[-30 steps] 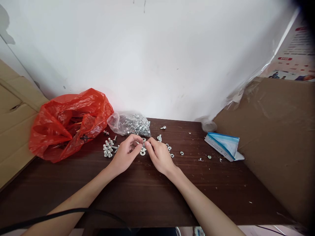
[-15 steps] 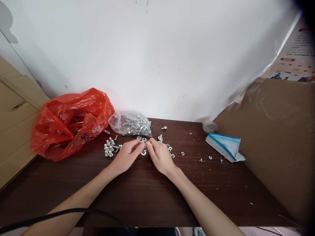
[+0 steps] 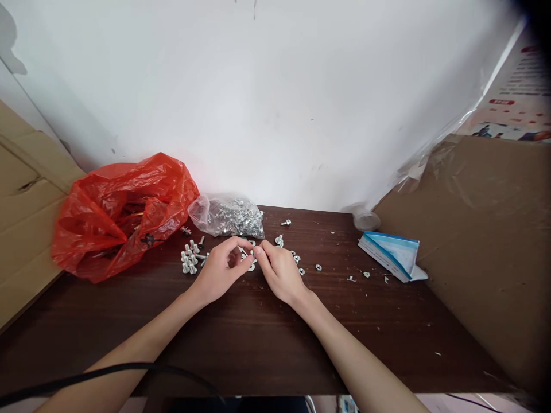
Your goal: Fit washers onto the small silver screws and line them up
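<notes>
My left hand is curved on the left, with a gap between its thumb and fingers, the fingertips close to my right hand. Pinched closed, my right hand has its thumb against its index finger; whatever is between them is too small to name. Flat washers lie on the dark table beneath the fingertips. To the left stands a cluster of bolts, with loose bolts beside it. Nuts are scattered right of my right hand, and a bolt with washers lies just beyond it.
A clear bag of hardware and a red plastic bag sit at the back left. At the right are a folded blue-and-white packet and a clear round container. Cardboard borders the right side. A black cable crosses the lower left.
My left hand's fingers have lifted and spread from the thumb, widening the gap between them. My right hand stays pinched in nearly the same place. The view has shifted slightly.
</notes>
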Available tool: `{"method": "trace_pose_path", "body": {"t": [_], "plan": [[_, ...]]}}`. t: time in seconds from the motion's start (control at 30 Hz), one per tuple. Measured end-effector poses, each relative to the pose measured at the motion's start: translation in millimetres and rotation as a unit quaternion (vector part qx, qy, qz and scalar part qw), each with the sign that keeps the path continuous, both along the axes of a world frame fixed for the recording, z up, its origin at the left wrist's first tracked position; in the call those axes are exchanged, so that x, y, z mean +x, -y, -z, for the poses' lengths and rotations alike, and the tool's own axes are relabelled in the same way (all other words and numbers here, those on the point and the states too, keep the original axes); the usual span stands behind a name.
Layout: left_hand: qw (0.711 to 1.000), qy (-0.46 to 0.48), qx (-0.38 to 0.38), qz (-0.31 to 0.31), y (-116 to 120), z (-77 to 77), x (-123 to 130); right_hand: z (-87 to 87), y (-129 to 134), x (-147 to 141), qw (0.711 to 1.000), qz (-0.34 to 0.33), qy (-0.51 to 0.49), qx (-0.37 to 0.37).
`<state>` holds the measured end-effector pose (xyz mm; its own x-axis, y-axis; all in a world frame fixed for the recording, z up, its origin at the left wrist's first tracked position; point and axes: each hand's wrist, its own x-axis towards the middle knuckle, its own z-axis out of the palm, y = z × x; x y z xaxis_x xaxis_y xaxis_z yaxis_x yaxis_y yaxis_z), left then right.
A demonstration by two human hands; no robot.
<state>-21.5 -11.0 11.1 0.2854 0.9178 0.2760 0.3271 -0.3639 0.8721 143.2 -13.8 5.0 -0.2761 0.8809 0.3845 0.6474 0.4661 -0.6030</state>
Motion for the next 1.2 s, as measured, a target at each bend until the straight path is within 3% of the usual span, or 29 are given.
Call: {"method": "trace_pose_path", "body": {"t": [0.33, 0.8, 1.2], "plan": [[0.999, 0.045, 0.005, 0.016, -0.3, -4.2, -0.9, -1.4, 0.1, -0.6, 1.0, -0.013, 0.015, -0.006], [0.994, 0.051, -0.081, 0.058, -0.4, -4.7, 2.0, -0.1, 0.7, 0.7, 1.0, -0.013, 0.013, 0.001], [0.996, 0.047, -0.065, 0.044, -0.6, -6.3, 1.1, 2.1, -0.2, 0.7, 1.0, -0.013, 0.003, 0.0]]}}
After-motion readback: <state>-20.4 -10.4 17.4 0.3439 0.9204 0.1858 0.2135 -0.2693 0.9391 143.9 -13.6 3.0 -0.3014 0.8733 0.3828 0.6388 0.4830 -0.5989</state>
